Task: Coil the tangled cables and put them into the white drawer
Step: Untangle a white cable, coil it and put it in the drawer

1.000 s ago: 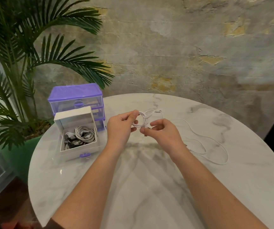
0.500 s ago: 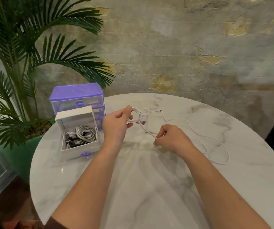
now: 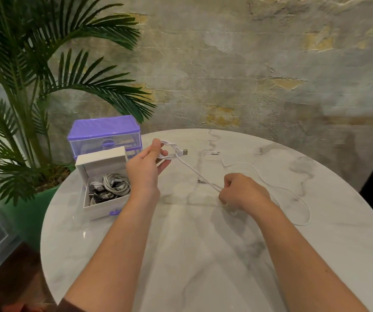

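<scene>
one white cable (image 3: 203,179) runs between your two hands above the counter (image 3: 203,255). your left hand (image 3: 146,168) holds a few small loops of it raised, thumb pressing them against the fingers (image 3: 164,164), with the usb plug (image 3: 184,152) sticking out to the right of the loops. from there a doubled strand slants down to your right hand (image 3: 241,192), whose fingers are clenched around it close to the counter. beyond that fist the rest of the cable lies loose on the marble, curving out toward the right edge and back up to a small plug end (image 3: 212,153) near the middle. to your left sits the white drawer (image 3: 104,204), pulled out and open, with coiled cables (image 3: 111,186) already inside, some white, some dark. just behind it stands a purple organizer (image 3: 104,134), and a palm (image 3: 23,86) in a green pot (image 3: 19,219) stands off the counter's left side.
</scene>
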The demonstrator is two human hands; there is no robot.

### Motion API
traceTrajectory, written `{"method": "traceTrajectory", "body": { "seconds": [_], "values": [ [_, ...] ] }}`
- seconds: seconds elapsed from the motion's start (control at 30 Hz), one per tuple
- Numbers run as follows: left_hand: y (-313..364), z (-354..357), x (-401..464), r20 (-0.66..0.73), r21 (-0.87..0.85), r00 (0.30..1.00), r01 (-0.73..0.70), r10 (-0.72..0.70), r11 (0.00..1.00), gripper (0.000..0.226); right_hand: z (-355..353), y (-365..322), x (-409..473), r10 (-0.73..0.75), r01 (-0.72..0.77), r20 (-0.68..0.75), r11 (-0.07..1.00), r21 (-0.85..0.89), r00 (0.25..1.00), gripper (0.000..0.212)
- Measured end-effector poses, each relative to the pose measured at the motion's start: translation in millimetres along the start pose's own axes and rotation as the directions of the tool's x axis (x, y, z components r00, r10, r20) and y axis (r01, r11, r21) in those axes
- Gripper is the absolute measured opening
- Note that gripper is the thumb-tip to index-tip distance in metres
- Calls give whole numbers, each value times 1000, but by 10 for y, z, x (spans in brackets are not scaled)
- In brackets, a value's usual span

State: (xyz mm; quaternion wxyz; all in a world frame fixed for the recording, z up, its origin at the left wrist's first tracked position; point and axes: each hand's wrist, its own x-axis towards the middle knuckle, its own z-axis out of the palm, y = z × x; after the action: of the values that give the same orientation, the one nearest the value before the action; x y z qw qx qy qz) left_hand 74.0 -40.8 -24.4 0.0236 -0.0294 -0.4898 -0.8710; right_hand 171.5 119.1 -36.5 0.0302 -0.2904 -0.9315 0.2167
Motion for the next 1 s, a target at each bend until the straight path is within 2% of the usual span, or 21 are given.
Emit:
{"method": "traceTrajectory", "body": {
  "seconds": [0.1, 0.2, 0.37, 0.47, 0.53, 0.6, 0.67, 0.73, 0.9, 1.0],
  "values": [
    [-38, 22, -23, -1, 0, 1000, 16, -16, 1000, 22, 42, -7, -14, -45, 45, 4, 999, -27, 999, 7],
    [-68, 42, -36, -1, 21, 1000, 11, -11, 1000, 20, 162, 1, -2, -126, 125, 15, 991, 36, 992, 11],
    [-123, 62, -54, 11, 43, 1000, -24, 23, 999, 19, 213, -102, -45, -318, 304, 62, 938, 169, 946, 38],
    [-180, 91, -95, 50, 97, 998, -53, 48, 994, 19, 224, -214, -95, -353, 347, -49, 869, 353, 934, 43],
    [-217, 122, -133, 89, 132, 995, -65, 54, 989, 18, 224, -275, -115, -306, 333, -138, 798, 503, 942, 37],
    [-240, 151, -175, 124, 166, 991, -69, 49, 984, 18, 226, -306, -107, -268, 354, -233, 750, 558, 935, 28],
    [-252, 164, -202, 150, 174, 988, -68, 42, 982, 18, 232, -313, -98, -272, 395, -294, 732, 554, 916, 20],
    [-250, 162, -206, 153, 183, 988, -65, 37, 981, 16, 242, -303, -89, -277, 396, -290, 742, 541, 916, 17],
    [-219, 111, -123, 95, 200, 990, -120, 103, 972, 18, 223, -264, -66, -301, 400, -282, 811, 427, 911, 19],
    [-210, 108, -103, 136, 223, 985, -138, 109, 965, 19, 211, -240, -43, -297, 405, -307, 825, 394, 904, 20]
  ]
}}
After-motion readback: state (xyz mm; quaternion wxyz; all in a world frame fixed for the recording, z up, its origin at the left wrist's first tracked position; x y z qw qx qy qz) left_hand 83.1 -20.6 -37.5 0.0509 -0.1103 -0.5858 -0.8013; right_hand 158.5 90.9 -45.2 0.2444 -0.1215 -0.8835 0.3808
